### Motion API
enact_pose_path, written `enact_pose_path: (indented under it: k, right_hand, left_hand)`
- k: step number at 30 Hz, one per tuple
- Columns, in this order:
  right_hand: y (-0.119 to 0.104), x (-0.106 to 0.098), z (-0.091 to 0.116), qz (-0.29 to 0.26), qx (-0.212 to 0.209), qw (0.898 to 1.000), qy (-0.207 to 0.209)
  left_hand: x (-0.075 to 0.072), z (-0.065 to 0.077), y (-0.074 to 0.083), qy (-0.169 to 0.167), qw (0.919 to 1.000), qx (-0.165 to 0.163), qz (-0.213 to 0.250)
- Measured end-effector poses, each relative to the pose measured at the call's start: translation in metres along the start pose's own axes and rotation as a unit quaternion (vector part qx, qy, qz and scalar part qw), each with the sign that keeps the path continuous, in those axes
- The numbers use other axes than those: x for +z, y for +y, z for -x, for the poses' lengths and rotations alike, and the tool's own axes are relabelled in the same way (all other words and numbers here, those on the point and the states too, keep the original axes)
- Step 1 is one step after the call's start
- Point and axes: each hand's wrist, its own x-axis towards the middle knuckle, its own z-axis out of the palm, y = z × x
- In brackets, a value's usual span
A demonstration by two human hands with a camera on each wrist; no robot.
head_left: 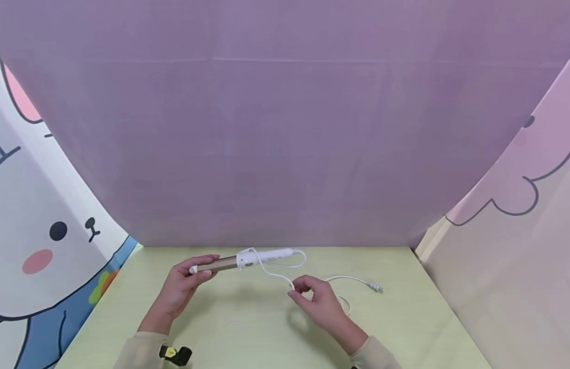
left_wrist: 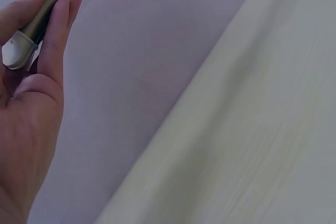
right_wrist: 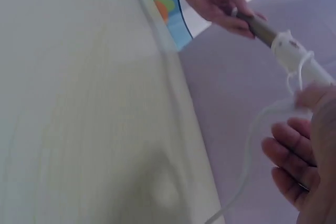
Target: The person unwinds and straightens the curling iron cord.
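A curling iron (head_left: 268, 257) with a white handle and gold-brown barrel is held above the table. My left hand (head_left: 176, 292) grips its barrel by the white tip, thumb on one side and fingers on the other; the left wrist view shows this white tip (left_wrist: 18, 51) close to the palm. From the handle's end the white cord (head_left: 276, 275) loops back around the handle and runs down to my right hand (head_left: 322, 306), which pinches it between thumb and forefinger. Past that hand, the loose cord ends in a plug (head_left: 376, 287) on the table.
The pale yellow-green table (head_left: 238, 328) meets a purple backdrop (head_left: 285, 154) at its far edge. Cartoon-printed panels stand on the left (head_left: 45, 205) and right (head_left: 510, 246). A black strap with a yellow mark (head_left: 175, 354) sits by the left sleeve.
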Motion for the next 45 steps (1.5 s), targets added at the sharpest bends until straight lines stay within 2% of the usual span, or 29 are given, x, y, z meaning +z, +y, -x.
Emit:
enact_pose_path:
  k: [2, 5, 10, 12, 14, 19, 24, 30, 38, 45]
  right_hand:
    - [-0.004, 0.001, 0.0, 0.005, -0.007, 1.0, -0.006]
    - [-0.009, 0.0, -0.001, 0.03, -0.057, 0.998, 0.006]
    - [-0.015, -0.009, -0.006, 0.078, -0.176, 0.98, 0.05]
    - [-0.018, -0.014, -0.009, 0.083, -0.199, 0.974, 0.063]
    - [-0.02, -0.019, -0.012, 0.077, -0.205, 0.973, 0.073]
    - [-0.025, -0.03, -0.022, 0.052, -0.194, 0.975, 0.098]
    - [-0.027, -0.039, -0.035, 0.04, -0.186, 0.973, 0.129]
    - [-0.023, -0.048, -0.046, 0.014, -0.127, 0.979, 0.156]
    - [-0.008, -0.055, -0.06, -0.009, -0.065, 0.979, 0.195]
    - [0.013, -0.057, -0.063, -0.042, 0.008, 0.977, 0.207]
  left_hand:
    - [0.001, 0.0, 0.0, 0.005, 0.9999, -0.004, -0.015]
    - [0.002, -0.001, 0.002, 0.018, 0.9985, -0.015, -0.049]
    - [0.005, -0.001, 0.003, 0.034, 0.9929, -0.04, -0.107]
    - [0.006, -0.001, 0.004, 0.038, 0.9898, -0.052, -0.127]
    - [0.007, -0.001, 0.004, 0.04, 0.9866, -0.063, -0.145]
    - [0.01, 0.0, 0.005, 0.041, 0.978, -0.09, -0.184]
    - [0.012, 0.001, 0.005, 0.031, 0.9765, -0.097, -0.19]
    - [0.014, 0.002, 0.007, 0.012, 0.9802, -0.105, -0.167]
    - [0.01, 0.005, 0.005, -0.011, 0.9842, -0.105, -0.142]
    - [0.006, 0.008, 0.01, -0.025, 0.995, -0.076, -0.06]
